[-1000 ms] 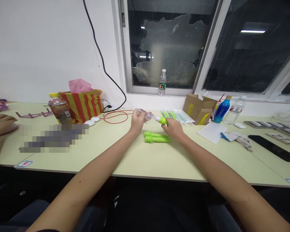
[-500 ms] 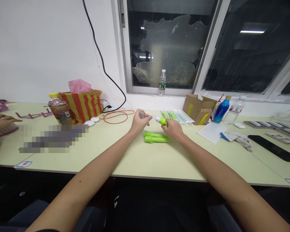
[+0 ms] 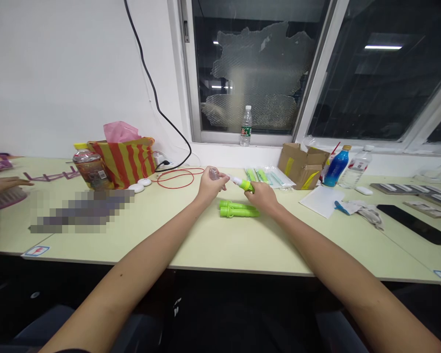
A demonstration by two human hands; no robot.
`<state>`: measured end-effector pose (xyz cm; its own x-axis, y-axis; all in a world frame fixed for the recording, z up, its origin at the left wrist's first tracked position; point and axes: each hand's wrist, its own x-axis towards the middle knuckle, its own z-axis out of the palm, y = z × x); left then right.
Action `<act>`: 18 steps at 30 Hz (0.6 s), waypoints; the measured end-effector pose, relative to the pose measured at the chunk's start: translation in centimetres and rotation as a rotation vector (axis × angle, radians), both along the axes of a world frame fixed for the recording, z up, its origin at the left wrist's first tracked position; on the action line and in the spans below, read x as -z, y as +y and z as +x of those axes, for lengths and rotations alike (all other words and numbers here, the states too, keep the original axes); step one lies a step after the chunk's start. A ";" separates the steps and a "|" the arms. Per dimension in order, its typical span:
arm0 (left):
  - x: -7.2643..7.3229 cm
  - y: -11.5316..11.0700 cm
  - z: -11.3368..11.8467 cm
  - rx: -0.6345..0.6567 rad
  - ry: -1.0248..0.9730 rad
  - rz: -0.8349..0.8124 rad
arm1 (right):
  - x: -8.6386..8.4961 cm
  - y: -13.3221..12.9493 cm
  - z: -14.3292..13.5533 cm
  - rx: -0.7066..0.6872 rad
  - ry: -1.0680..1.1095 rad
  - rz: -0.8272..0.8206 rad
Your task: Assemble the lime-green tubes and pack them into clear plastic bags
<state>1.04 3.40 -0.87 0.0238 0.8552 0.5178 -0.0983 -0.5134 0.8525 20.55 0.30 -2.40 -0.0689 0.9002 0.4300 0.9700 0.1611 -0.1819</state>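
My left hand (image 3: 208, 189) is closed around a small clear plastic piece (image 3: 213, 173), whose rounded end shows above the fingers. In my right hand (image 3: 264, 197) is a bright green tube-shaped handle with a white end (image 3: 247, 186); its tip points left, close to my left fingertips. Whether that tip touches the left fingers I cannot tell. Two more green tubes (image 3: 239, 212) lie side by side on the table just below my hands. Behind my right hand are clear packets (image 3: 270, 176) with green parts inside.
An opened cardboard box (image 3: 302, 166), a blue bottle (image 3: 337, 166) and a clear bottle (image 3: 357, 169) stand at the back right. White paper (image 3: 319, 201) and a glove (image 3: 365, 212) lie nearer. Leftward are a striped bag (image 3: 132, 164), a drink bottle (image 3: 91, 169) and another person's hand (image 3: 7, 185).
The clear piece in my left hand has turned slightly, and the white tip has shifted a little to the left. At far left, the other person's hand has moved slightly.
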 end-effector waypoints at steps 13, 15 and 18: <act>2.3 3.3 -3.7 -0.291 0.350 0.027 | 0.5 1.2 1.5 0.102 0.042 -0.109; 2.9 3.6 -4.0 -0.316 0.411 0.016 | 0.5 1.1 1.4 0.094 0.042 -0.110; 3.2 3.8 -4.2 -0.330 0.476 0.006 | 0.4 1.0 1.3 0.093 0.040 -0.121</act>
<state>-3.13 7.17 -4.06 -0.0123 0.8541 0.5199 0.4618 -0.4564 0.7606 21.80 1.31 -2.84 0.0319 0.9472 0.3190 0.9713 0.0460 -0.2334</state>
